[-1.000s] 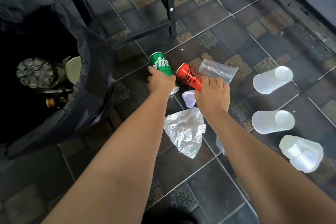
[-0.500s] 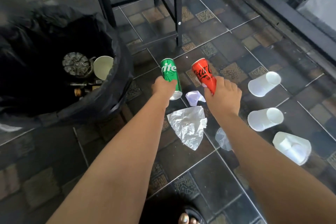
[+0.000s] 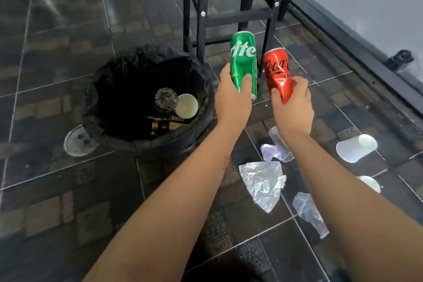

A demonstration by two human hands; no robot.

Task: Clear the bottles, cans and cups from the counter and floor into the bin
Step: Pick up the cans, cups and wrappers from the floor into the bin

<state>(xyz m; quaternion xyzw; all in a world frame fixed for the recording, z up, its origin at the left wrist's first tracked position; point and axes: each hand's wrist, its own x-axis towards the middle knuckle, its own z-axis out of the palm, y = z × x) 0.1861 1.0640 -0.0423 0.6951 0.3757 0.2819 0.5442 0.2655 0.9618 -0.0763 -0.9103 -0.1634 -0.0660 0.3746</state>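
Left hand (image 3: 232, 101) clamped on green can (image 3: 243, 62), right hand (image 3: 291, 103) on red can (image 3: 278, 74), both right of the bin (image 3: 206, 107); early release risks cans missing it.

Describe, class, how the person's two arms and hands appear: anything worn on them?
Both forearms are bare, with no sleeves in view. The left hand and right hand wear no gloves, rings, watch or bracelets that show. Nails look short and unpainted.
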